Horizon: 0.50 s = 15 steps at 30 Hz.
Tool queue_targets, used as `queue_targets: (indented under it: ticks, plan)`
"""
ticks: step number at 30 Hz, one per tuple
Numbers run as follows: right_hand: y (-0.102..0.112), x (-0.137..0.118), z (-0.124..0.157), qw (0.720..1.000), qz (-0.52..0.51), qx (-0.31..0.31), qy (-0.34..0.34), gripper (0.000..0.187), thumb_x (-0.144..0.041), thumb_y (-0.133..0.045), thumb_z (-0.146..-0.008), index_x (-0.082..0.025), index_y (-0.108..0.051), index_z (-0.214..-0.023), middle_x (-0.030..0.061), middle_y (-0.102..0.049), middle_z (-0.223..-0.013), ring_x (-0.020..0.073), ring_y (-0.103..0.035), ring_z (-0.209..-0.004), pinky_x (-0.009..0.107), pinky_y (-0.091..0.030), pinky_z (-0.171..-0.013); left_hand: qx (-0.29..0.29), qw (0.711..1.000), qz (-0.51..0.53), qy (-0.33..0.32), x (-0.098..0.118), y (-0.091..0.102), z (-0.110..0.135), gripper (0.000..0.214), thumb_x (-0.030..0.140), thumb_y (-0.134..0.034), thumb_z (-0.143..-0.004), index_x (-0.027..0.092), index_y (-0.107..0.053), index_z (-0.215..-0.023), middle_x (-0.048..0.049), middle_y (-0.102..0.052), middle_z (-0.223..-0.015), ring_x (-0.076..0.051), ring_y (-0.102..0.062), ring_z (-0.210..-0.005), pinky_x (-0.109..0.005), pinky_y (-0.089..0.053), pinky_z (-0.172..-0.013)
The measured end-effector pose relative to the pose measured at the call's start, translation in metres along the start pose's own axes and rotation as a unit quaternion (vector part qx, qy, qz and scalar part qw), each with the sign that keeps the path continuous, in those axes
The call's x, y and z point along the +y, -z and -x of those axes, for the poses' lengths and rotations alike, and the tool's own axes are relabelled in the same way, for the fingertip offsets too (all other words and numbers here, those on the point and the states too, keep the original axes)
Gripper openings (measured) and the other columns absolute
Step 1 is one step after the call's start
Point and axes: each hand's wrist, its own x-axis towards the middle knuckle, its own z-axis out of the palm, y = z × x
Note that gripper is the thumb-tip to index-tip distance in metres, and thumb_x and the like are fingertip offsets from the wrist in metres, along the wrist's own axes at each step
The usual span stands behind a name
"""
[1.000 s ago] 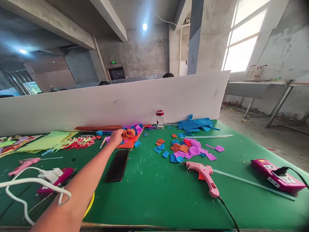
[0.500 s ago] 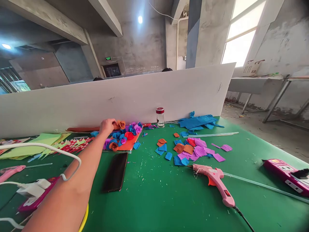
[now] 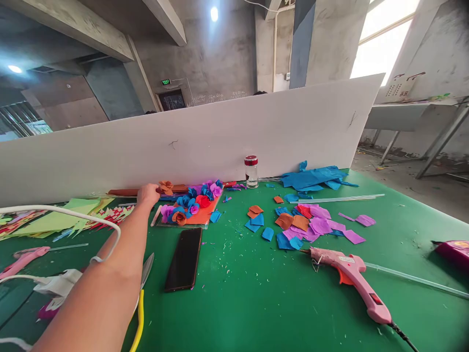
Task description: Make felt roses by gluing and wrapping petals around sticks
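My left hand [image 3: 148, 195] reaches to the far left-middle of the table, fingers pinched on an orange-brown paper flower [image 3: 166, 187]. Just right of it, a cluster of blue, purple, red and brown paper flowers [image 3: 193, 202] lies on an orange sheet [image 3: 200, 215]. Brown crepe paper [image 3: 122, 192] stretches along the base of the white board behind the hand. My fingertips are small and partly hidden by the hand. My right hand is out of view.
A black phone [image 3: 183, 259], yellow-handled scissors [image 3: 139, 318] and a pink glue gun [image 3: 353, 276] lie nearer me. Cut paper petals [image 3: 318, 226] spread at right. A lidded glass jar [image 3: 251, 172] stands by the white board [image 3: 205, 142]. A white cable [image 3: 73, 220] crosses over my forearm.
My left hand has moved left with the orange-brown flower, away from the flower cluster. The view has shifted slightly, and the scissors now show beside my forearm.
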Motion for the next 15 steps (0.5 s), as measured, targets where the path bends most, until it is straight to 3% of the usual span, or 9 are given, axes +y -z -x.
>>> queue_targets:
  ticks: [5, 8, 12, 15]
  plan:
    - [-0.001, 0.016, -0.006, 1.000, -0.002, -0.015, 0.022, 0.012, -0.048, -0.075, -0.061, -0.040, -0.076, -0.070, -0.0048, -0.069, -0.064, 0.0220, -0.069, -0.067, 0.031, -0.048, -0.053, -0.005, 0.998, -0.057, 0.000, 0.008, -0.022, -0.010, 0.019, 0.010, -0.066, -0.063, 0.015, -0.072, -0.080, -0.0127, -0.072, -0.078, -0.034, -0.065, -0.088, -0.040, -0.045, -0.077]
    - [0.004, 0.027, -0.007, 1.000, -0.004, -0.016, 0.026, 0.019, -0.050, -0.074, -0.060, -0.044, -0.076, -0.078, -0.0074, -0.069, -0.065, 0.0210, -0.068, -0.065, 0.031, -0.050, -0.052, -0.018, 0.998, -0.063, -0.022, 0.015, -0.034, -0.017, 0.016, 0.014, -0.065, -0.071, 0.014, -0.071, -0.085, -0.0089, -0.071, -0.075, -0.031, -0.064, -0.088, -0.037, -0.043, -0.078]
    - [0.026, 0.037, 0.014, 1.000, -0.008, -0.012, 0.025, 0.021, -0.054, -0.070, -0.061, -0.049, -0.076, -0.081, -0.0072, -0.069, -0.063, 0.0223, -0.069, -0.063, 0.032, -0.050, -0.049, -0.034, 0.997, -0.049, -0.051, 0.023, -0.050, -0.023, 0.014, 0.018, -0.064, -0.080, 0.011, -0.069, -0.092, -0.0034, -0.069, -0.073, -0.029, -0.061, -0.094, -0.036, -0.043, -0.084]
    - [0.043, 0.040, 0.033, 1.000, -0.012, -0.006, 0.021, 0.011, -0.054, -0.070, -0.063, -0.052, -0.074, -0.073, -0.0071, -0.067, -0.058, 0.0229, -0.069, -0.061, 0.031, -0.048, -0.043, -0.046, 0.996, -0.008, -0.070, 0.023, -0.055, -0.023, 0.019, 0.024, -0.064, -0.086, 0.011, -0.067, -0.100, -0.0039, -0.069, -0.092, -0.027, -0.062, -0.099, -0.039, -0.047, -0.088]
